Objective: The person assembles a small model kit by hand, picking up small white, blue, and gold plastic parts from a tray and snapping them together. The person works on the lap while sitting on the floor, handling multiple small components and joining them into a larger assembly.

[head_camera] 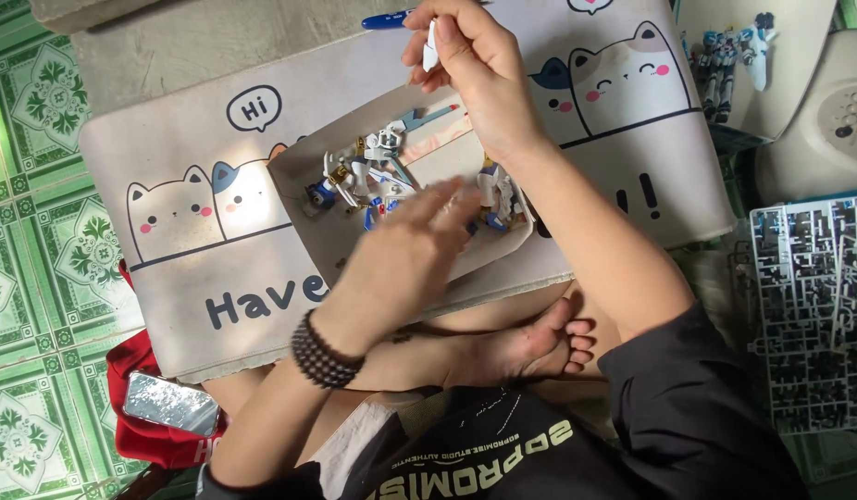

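My left hand (419,236) reaches over a shallow cardboard box lid (304,181) that holds several white, blue and gold model kit parts (364,171); its fingers are blurred and spread, holding nothing I can see. My right hand (475,60) is raised above the box's far side, fingers closed on a small white piece (431,46). A partly built white and blue figure (498,194) lies in the box beside my right wrist. The box rests on a beige mat with cartoon cats (179,199).
A blue pen (384,19) lies at the mat's far edge. Grey plastic part sprues (808,306) lie at right, a finished model figure (725,56) and a white device (831,120) behind them. A phone (169,403) lies on red cloth at left. My bare foot (540,343) is under the mat.
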